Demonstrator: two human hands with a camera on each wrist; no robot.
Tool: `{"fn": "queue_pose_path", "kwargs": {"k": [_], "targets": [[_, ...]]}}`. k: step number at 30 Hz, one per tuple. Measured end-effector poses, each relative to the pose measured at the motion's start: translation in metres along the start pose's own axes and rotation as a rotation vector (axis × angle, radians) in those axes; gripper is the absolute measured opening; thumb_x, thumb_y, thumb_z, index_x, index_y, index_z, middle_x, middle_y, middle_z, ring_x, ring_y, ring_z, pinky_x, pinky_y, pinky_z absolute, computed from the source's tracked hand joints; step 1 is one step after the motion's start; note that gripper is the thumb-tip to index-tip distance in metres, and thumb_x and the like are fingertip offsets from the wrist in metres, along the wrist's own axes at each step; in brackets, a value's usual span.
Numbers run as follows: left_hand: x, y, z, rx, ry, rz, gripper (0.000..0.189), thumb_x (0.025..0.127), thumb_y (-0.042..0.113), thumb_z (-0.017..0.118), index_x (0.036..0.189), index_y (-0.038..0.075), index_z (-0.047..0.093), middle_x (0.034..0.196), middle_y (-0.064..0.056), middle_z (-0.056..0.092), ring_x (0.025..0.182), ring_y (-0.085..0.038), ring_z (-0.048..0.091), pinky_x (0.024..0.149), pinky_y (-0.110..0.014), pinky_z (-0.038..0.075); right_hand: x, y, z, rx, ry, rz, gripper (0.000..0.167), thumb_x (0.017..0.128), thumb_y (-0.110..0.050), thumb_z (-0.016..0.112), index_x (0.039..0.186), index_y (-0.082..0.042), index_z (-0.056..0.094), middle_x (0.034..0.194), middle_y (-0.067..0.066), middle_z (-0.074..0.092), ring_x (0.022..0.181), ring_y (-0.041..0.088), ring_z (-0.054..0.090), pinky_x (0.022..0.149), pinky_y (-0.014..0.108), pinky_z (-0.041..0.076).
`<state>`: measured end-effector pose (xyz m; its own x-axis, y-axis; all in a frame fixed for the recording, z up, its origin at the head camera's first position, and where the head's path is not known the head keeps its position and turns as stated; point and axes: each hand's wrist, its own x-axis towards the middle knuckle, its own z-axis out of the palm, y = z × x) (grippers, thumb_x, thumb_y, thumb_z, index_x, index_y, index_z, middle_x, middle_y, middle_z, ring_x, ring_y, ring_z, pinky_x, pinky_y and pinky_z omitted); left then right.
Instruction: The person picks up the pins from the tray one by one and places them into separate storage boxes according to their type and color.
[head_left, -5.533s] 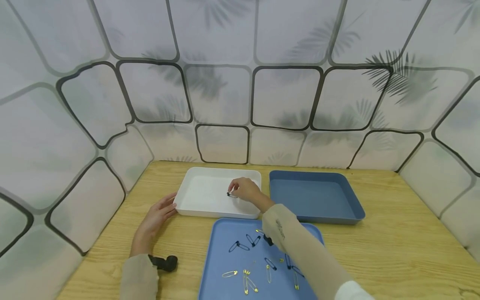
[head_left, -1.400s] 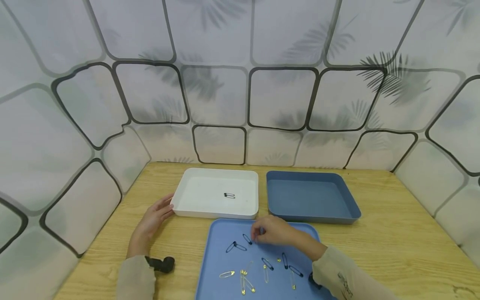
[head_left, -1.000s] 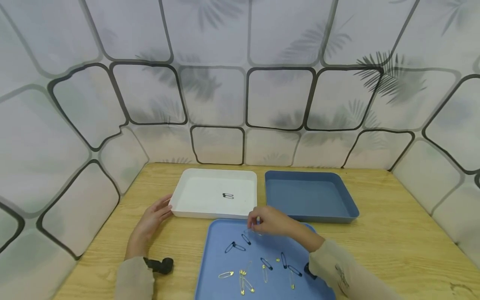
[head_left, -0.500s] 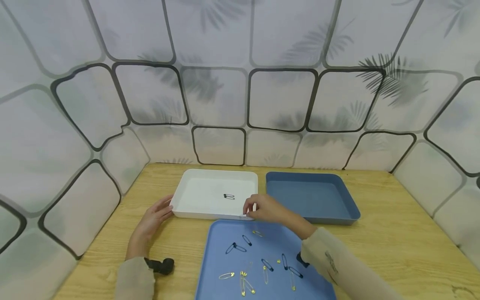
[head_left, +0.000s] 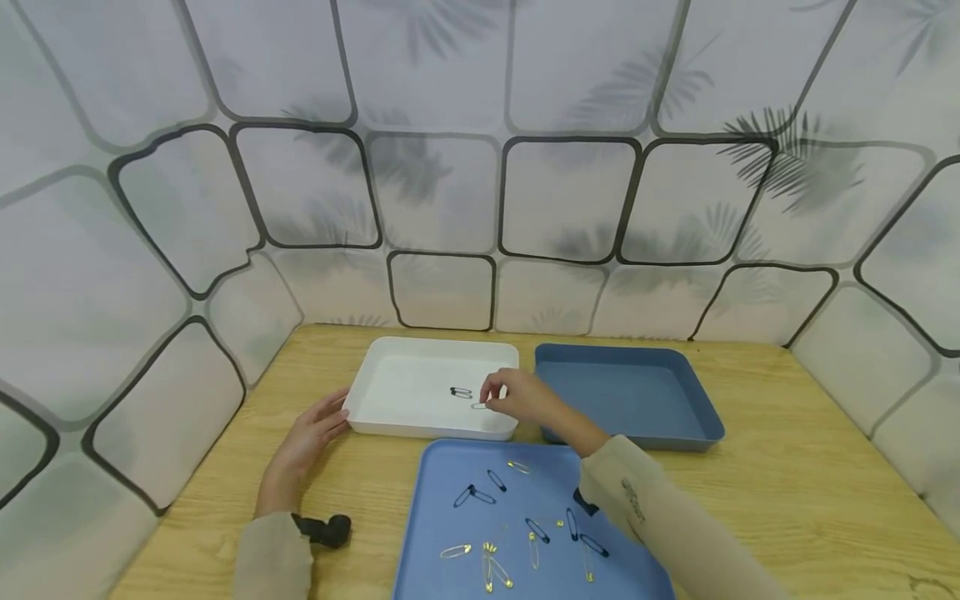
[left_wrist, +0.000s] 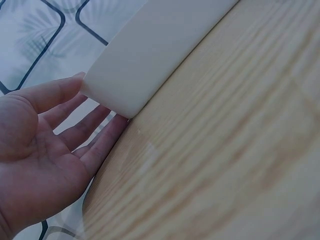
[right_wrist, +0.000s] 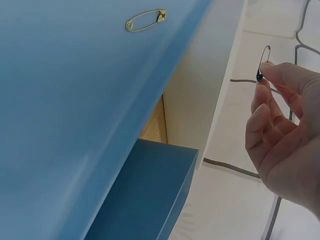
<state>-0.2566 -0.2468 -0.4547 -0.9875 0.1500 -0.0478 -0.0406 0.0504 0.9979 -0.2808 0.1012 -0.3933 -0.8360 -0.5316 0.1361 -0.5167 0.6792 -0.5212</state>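
My right hand [head_left: 525,398] is over the right part of the white tray [head_left: 408,383], pinching a black safety pin [right_wrist: 259,76] between thumb and fingertips. Black safety pins [head_left: 461,392] lie together on the white tray's floor, just left of that hand. With fingers extended, my left hand [head_left: 303,442] touches the white tray's near left corner; its thumb is against the wall in the left wrist view. Nearer to me, the light blue tray [head_left: 431,521] holds several scattered black safety pins [head_left: 537,531] and gold ones [head_left: 455,552].
A deeper dark blue tray [head_left: 626,392] stands right of the white one, beyond the right forearm. All the trays are on a wooden table [head_left: 787,475], with a patterned curtain [head_left: 442,192] behind. My right sleeve [head_left: 660,517] covers part of the light blue tray.
My right hand has picked a black safety pin from the light blue tray's far part and carried it up and left over the white tray. The left hand has kept its place.
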Motion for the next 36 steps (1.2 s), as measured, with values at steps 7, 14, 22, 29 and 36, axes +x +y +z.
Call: {"fn": "queue_pose_path", "kwargs": {"k": [7,14,22,29,36], "targets": [[0.0,0.0,0.001,-0.002,-0.003,0.001,0.052,0.097,0.008,0.045,0.142,-0.004,0.024,0.143,-0.026,0.024,0.116,-0.02,0.045,0.09,-0.023,0.04,0.01,0.0,0.001,-0.017,0.019,0.027,0.004,0.083,-0.011,0.066,0.086,-0.009,0.067,0.076,-0.006,0.055,0.058,0.012,0.046,0.051,0.025,0.04],[0.0,0.0,0.001,-0.008,0.007,-0.012,0.051,0.097,0.008,0.045,0.143,-0.003,0.024,0.143,-0.025,0.024,0.12,-0.026,0.041,0.09,-0.023,0.041,0.025,0.003,0.007,-0.009,0.019,0.068,0.003,0.083,-0.011,0.066,0.086,-0.01,0.067,0.077,-0.005,0.055,0.062,0.013,0.047,0.052,0.025,0.039],[0.0,0.002,0.002,-0.016,0.004,-0.012,0.05,0.097,0.005,0.043,0.143,-0.003,0.024,0.144,-0.024,0.024,0.125,-0.033,0.035,0.09,-0.023,0.041,0.038,0.005,0.016,-0.006,0.022,0.139,0.004,0.082,-0.01,0.065,0.085,-0.01,0.067,0.078,-0.003,0.056,0.064,0.014,0.049,0.052,0.025,0.04],[0.0,0.002,0.002,-0.011,0.005,-0.006,0.05,0.097,0.005,0.044,0.142,-0.003,0.024,0.143,-0.025,0.024,0.125,-0.033,0.034,0.092,-0.025,0.04,0.047,0.008,0.029,-0.019,0.01,0.214,0.004,0.081,-0.011,0.067,0.083,-0.014,0.067,0.078,-0.003,0.055,0.067,0.013,0.049,0.054,0.025,0.039],[0.0,0.004,0.002,-0.023,-0.006,0.0,0.051,0.097,0.005,0.042,0.143,-0.004,0.021,0.144,-0.026,0.021,0.127,-0.035,0.031,0.098,-0.033,0.035,0.055,0.006,0.038,-0.042,-0.001,0.264,0.004,0.08,-0.016,0.069,0.083,-0.013,0.068,0.075,-0.005,0.055,0.063,0.012,0.049,0.052,0.025,0.037]]}}
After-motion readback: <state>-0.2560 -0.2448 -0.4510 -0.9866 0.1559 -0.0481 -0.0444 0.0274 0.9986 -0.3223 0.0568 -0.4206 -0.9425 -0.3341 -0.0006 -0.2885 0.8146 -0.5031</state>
